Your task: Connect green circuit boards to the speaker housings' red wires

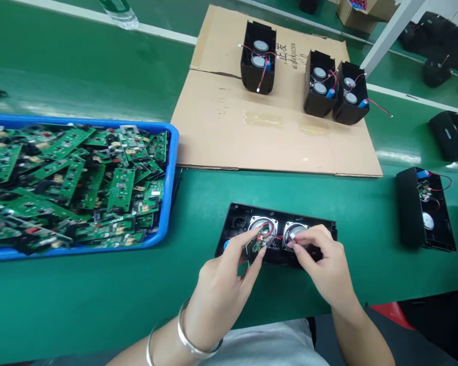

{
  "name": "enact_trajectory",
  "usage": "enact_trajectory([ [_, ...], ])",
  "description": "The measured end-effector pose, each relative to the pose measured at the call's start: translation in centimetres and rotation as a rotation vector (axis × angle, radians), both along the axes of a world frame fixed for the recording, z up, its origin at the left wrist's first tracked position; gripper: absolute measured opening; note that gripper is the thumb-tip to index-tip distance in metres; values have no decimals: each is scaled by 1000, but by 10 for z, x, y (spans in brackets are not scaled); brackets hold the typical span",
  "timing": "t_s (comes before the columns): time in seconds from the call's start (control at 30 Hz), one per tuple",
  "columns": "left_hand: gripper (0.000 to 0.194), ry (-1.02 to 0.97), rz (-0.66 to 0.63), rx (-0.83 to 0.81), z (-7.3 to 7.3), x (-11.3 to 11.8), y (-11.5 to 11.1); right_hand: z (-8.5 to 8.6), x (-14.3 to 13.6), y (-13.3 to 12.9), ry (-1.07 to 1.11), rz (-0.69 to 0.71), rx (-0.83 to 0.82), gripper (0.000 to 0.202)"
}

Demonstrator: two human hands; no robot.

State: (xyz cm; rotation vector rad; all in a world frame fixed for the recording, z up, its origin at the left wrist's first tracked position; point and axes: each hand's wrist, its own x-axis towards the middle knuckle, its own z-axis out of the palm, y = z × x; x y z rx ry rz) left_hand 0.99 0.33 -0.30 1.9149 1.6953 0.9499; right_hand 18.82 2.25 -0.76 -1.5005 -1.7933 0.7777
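On the green bench in front of me lies a black speaker housing (239, 211) with its inside facing up. Two round speaker drivers sit in it, a left driver (254, 222) and a right driver (294, 230), with thin red wires between them. My left hand (223, 279) pinches a small green circuit board (255, 246) between thumb and fingers, over the left driver. Above the right driver, my right hand (326, 256) has thumb and index finger pressed together; whatever is between them is too small to make out. A bit of blue shows beside my left fingers.
A blue tray (171, 178) heaped with green circuit boards stands at the left. Behind the housing, a flattened cardboard sheet (229, 122) carries three open black housings with drivers and wires. Another wired housing (408, 208) stands at the right. A clear bottle (124, 18) is at the back.
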Motion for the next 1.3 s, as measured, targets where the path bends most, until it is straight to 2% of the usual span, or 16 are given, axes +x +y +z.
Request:
enact_trajectory([
  [0.1,21,-54,-11,-26,-2,4,2,-2,-9,-5,-154,81,214,13],
  [0.23,20,-103,-16,-43,-2,5,1,-8,-21,-5,-229,71,326,16],
  [0.77,21,-144,-94,-114,-1,6,0,-12,-21,-4,-240,61,321,23],
  [1.1,22,-122,-165,-112,2,5,4,-6,-17,1,-252,193,229,26],
  [1.3,22,-194,-165,-160,1,3,4,-8,-15,-1,-228,169,330,23],
])
